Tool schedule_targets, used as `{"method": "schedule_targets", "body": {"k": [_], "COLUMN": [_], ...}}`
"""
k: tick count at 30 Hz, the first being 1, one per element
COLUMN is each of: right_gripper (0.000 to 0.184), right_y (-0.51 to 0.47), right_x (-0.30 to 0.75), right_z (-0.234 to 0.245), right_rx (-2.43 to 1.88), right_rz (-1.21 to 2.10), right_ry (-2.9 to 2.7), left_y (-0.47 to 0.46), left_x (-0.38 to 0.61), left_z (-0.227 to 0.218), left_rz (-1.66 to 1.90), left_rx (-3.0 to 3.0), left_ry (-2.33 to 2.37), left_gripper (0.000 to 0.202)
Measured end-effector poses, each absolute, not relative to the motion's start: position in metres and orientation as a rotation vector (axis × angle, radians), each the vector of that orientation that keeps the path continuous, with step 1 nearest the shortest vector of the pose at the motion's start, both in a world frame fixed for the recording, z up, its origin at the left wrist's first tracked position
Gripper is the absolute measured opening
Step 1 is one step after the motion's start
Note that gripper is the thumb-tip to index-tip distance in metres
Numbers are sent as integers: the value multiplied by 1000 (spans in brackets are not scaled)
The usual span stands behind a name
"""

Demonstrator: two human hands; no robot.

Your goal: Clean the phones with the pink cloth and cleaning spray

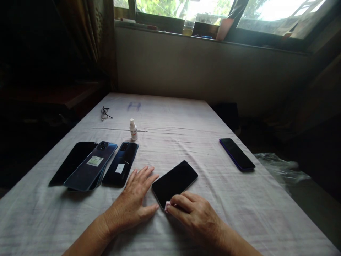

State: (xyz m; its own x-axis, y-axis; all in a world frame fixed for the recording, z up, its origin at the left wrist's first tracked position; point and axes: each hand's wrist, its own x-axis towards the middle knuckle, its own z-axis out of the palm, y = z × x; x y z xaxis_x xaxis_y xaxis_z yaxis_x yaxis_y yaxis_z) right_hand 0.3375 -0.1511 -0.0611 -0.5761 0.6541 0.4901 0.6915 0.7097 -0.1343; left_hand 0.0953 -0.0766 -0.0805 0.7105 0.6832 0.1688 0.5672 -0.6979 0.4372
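Observation:
A smartphone (177, 181) with a dark screen lies face up on the cloth-covered table, set at a slant. My right hand (195, 215) pinches a small pale pink piece (167, 206), perhaps cloth or tissue, at the phone's near lower corner. Fingers spread, my left hand (137, 199) rests on the cloth by the phone's left end and holds nothing. Left of that hand lies a dark blue phone (129, 156), back up, with a white label. Beside it a blue-grey phone (89, 172) with a sticker lies over other dark phones (70, 163).
A small white bottle (133, 130) with a cap stands beyond the phones. Folded eyeglasses (106, 113) lie at the far left. Near the right edge rests a phone (237, 154) with a purple rim. Clear plastic (279, 167) lies beside the table (170, 119), below its right edge.

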Motion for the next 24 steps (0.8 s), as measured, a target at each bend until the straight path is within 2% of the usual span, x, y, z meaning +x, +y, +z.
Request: {"method": "schedule_targets", "body": {"k": [4, 10, 20, 24], "right_gripper": [21, 32, 35, 31], "right_y": [-150, -147, -146, -137], "right_x": [356, 387, 361, 355], "right_z": [-63, -67, -52, -45], "right_rx": [-1185, -1399, -1260, -1242], "right_rz": [-200, -282, -195, -213], "right_ry": [-2311, -2083, -1944, -1945], "left_y": [-87, -93, -82, -78], "left_x": [111, 125, 119, 121], "left_z": [-84, -86, -73, -70], "left_rz": [501, 585, 770, 865], "left_rx": [2635, 2758, 2799, 2833], "left_ry": [913, 1000, 859, 828], "left_gripper": [80, 62, 35, 32]}}
